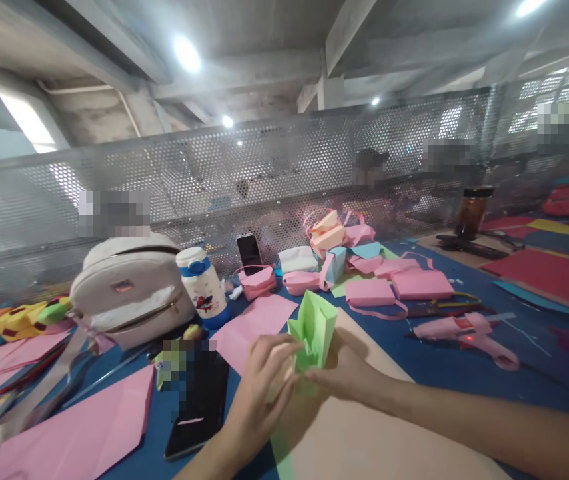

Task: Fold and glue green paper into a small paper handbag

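Both my hands hold a folded light-green paper piece (313, 328) above a tan board (364, 440) on the blue table. My left hand (259, 393) pinches its lower left side, fingers curled. My right hand (345, 375) grips its lower right side from behind, fingers closed. The green piece stands upright with an open top. A strip of green paper (282, 453) trails down under my left hand.
Pink paper sheets (89, 433) lie at left by a black phone (199, 407). A beige bag (124, 287) and a white bottle (203, 287) stand behind. Several pink paper bags (394, 283) and a pink glue gun (464, 331) lie at right. A perforated metal screen (284, 173) backs the table.
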`<state>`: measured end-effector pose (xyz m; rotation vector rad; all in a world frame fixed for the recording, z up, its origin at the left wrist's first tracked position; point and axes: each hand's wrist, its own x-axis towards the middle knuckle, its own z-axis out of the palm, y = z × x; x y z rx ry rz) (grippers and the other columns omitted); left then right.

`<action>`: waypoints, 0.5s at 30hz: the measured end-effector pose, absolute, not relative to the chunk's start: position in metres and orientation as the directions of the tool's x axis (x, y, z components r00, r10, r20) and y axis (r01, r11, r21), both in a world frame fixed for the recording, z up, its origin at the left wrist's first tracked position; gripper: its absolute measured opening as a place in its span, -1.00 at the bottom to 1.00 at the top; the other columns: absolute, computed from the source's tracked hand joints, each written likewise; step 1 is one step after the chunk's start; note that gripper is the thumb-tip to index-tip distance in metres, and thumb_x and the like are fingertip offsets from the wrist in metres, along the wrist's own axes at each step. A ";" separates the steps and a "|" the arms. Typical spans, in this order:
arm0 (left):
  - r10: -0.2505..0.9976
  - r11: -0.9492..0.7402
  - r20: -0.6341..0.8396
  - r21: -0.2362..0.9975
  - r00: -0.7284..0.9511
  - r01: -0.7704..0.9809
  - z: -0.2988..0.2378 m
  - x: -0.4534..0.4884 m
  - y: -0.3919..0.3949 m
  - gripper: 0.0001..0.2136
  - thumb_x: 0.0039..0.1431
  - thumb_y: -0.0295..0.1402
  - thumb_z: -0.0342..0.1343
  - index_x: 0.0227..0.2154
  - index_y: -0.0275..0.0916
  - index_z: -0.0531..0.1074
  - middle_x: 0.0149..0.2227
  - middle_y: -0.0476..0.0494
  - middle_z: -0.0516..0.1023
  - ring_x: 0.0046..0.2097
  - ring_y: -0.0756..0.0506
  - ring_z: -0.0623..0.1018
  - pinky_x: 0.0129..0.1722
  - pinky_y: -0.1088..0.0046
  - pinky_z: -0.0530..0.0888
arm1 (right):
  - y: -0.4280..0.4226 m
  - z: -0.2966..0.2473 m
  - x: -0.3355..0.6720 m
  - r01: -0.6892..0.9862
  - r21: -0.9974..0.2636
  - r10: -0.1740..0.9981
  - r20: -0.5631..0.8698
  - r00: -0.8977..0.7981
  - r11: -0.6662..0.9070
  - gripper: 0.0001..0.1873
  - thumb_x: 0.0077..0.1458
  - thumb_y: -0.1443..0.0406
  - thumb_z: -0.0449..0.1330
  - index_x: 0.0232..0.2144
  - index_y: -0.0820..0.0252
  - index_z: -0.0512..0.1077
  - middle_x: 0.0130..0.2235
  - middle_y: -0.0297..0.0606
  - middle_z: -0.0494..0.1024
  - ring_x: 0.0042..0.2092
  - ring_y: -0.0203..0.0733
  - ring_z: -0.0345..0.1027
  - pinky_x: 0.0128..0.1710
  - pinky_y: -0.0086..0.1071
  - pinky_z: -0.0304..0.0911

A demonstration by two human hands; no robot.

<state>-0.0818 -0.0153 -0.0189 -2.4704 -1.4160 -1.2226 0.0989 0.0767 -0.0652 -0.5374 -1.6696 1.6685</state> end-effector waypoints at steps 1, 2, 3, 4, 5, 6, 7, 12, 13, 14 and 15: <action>0.723 -0.556 0.664 0.393 0.192 0.733 -0.019 -0.085 -0.014 -0.65 0.33 -0.45 0.01 0.14 -0.09 0.32 0.05 -0.22 0.47 0.11 -0.18 0.46 0.10 0.25 0.39 | 0.078 -0.065 0.100 -0.212 -0.976 0.714 0.185 -0.675 0.052 -0.18 -0.09 0.01 0.46 0.16 0.09 0.29 0.08 -0.05 0.49 0.14 0.12 0.36 0.11 0.01 0.31; 0.732 -0.522 0.675 0.464 0.096 0.716 -0.020 -0.089 -0.011 -0.68 0.34 -0.41 0.00 0.13 -0.09 0.32 0.08 -0.22 0.45 0.15 -0.19 0.44 0.10 0.24 0.41 | 0.078 -0.063 0.101 -0.237 -0.971 0.704 0.186 -0.685 0.025 -0.19 -0.10 0.02 0.47 0.14 0.09 0.31 0.08 -0.05 0.49 0.14 0.13 0.35 0.11 0.01 0.31; 0.739 -0.489 0.673 0.536 0.001 0.688 -0.022 -0.093 -0.007 -0.71 0.36 -0.37 0.00 0.11 -0.09 0.32 0.09 -0.22 0.44 0.17 -0.20 0.43 0.12 0.22 0.41 | 0.078 -0.060 0.102 -0.257 -0.966 0.696 0.187 -0.693 0.003 -0.19 -0.12 0.02 0.48 0.13 0.09 0.33 0.07 -0.06 0.50 0.14 0.13 0.36 0.11 0.00 0.31; 0.753 -0.471 0.654 0.610 -0.071 0.637 -0.024 -0.096 -0.003 -0.72 0.36 -0.31 0.00 0.10 -0.10 0.32 0.10 -0.22 0.43 0.17 -0.20 0.43 0.12 0.20 0.43 | 0.077 -0.056 0.103 -0.269 -0.963 0.684 0.184 -0.706 -0.018 -0.19 -0.14 0.02 0.48 0.13 0.10 0.34 0.05 -0.07 0.51 0.12 0.13 0.37 0.10 -0.01 0.32; 0.784 -0.449 0.609 0.688 -0.118 0.571 -0.027 -0.100 0.002 -0.71 0.36 -0.25 0.02 0.10 -0.11 0.32 0.12 -0.22 0.43 0.18 -0.20 0.44 0.12 0.18 0.44 | 0.075 -0.051 0.104 -0.275 -0.960 0.661 0.174 -0.730 -0.050 -0.18 -0.15 0.02 0.49 0.13 0.10 0.35 0.02 -0.08 0.53 0.10 0.12 0.40 0.08 -0.03 0.33; 0.830 -0.416 0.540 0.766 -0.139 0.490 -0.030 -0.103 0.008 -0.67 0.34 -0.18 0.05 0.11 -0.12 0.31 0.15 -0.24 0.42 0.20 -0.22 0.43 0.15 0.15 0.42 | 0.073 -0.046 0.105 -0.274 -0.957 0.626 0.158 -0.764 -0.093 -0.18 -0.15 0.01 0.48 0.13 0.11 0.35 0.00 -0.09 0.55 0.07 0.10 0.42 0.06 -0.05 0.34; 0.876 -0.385 0.465 0.835 -0.129 0.394 -0.033 -0.105 0.012 -0.60 0.29 -0.10 0.10 0.11 -0.14 0.32 0.16 -0.27 0.43 0.21 -0.24 0.43 0.16 0.14 0.42 | 0.071 -0.041 0.107 -0.265 -0.954 0.580 0.139 -0.802 -0.138 -0.19 -0.14 0.00 0.47 0.12 0.12 0.36 -0.01 -0.09 0.56 0.05 0.09 0.45 0.05 -0.08 0.35; 0.981 -0.189 0.194 0.969 -0.017 0.159 -0.041 -0.107 0.022 -0.44 0.02 0.09 0.28 -0.06 -0.25 0.50 -0.10 -0.29 0.65 -0.07 -0.27 0.64 -0.02 0.14 0.56 | 0.068 -0.029 0.110 -0.227 -0.955 0.480 0.110 -0.870 -0.193 -0.37 0.06 -0.06 0.33 0.06 0.16 0.44 0.00 -0.13 0.57 0.04 0.03 0.46 0.12 -0.15 0.27; 0.985 -0.166 0.170 0.973 -0.010 0.159 -0.041 -0.107 0.022 -0.45 0.01 0.08 0.29 -0.10 -0.27 0.53 -0.16 -0.28 0.67 -0.12 -0.27 0.65 -0.03 0.12 0.56 | 0.069 -0.029 0.111 -0.224 -0.957 0.494 0.108 -0.863 -0.184 -0.40 0.07 -0.07 0.31 0.03 0.17 0.47 -0.02 -0.13 0.58 0.03 0.03 0.46 0.12 -0.15 0.26; 0.989 -0.144 0.147 0.977 -0.004 0.156 -0.040 -0.106 0.021 -0.46 -0.02 0.08 0.31 -0.13 -0.28 0.55 -0.20 -0.27 0.69 -0.15 -0.27 0.66 -0.03 0.12 0.57 | 0.070 -0.030 0.110 -0.220 -0.959 0.506 0.102 -0.857 -0.179 -0.41 0.08 -0.07 0.30 0.01 0.19 0.49 -0.03 -0.13 0.59 0.02 0.04 0.47 0.12 -0.14 0.26; 0.992 -0.124 0.125 0.980 0.003 0.154 -0.038 -0.105 0.020 -0.46 -0.06 0.08 0.34 -0.17 -0.29 0.57 -0.22 -0.26 0.69 -0.17 -0.27 0.67 -0.04 0.11 0.57 | 0.072 -0.030 0.110 -0.217 -0.960 0.519 0.097 -0.850 -0.176 -0.42 0.07 -0.07 0.30 -0.02 0.20 0.50 -0.06 -0.12 0.60 0.01 0.05 0.47 0.11 -0.12 0.27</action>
